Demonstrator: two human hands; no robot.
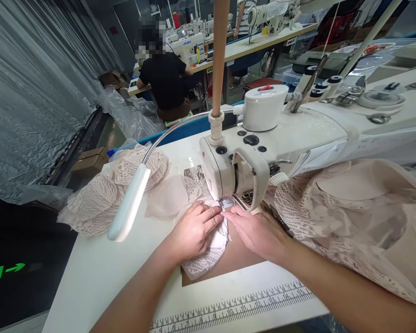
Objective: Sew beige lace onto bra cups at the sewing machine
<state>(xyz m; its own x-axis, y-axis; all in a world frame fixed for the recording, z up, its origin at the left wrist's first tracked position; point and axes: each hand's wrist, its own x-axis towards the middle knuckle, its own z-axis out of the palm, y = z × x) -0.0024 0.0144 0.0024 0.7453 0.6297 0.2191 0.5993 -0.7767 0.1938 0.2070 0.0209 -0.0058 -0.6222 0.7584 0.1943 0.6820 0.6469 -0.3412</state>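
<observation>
A pale pink lace bra cup [208, 261] lies under the head of a white sewing machine [218, 173], its upper edge at the presser foot [226, 202]. My left hand [197, 226] rests on top of the cup with bent fingers, holding it against the machine bed. From the other side, my right hand [253, 229] has its fingers pressed together at the cup's edge, just below the foot. Both hands' fingertips nearly meet there. My fingers partly hide the cup, and the needle tip cannot be made out.
Stacked lace cups [97, 199] lie left on the white table [90, 277], beside a bendable lamp [130, 203]. More lace pieces [360, 208] are heaped at right. A printed ruler [235, 310] runs along the front edge. A person [162, 81] sits at another machine behind.
</observation>
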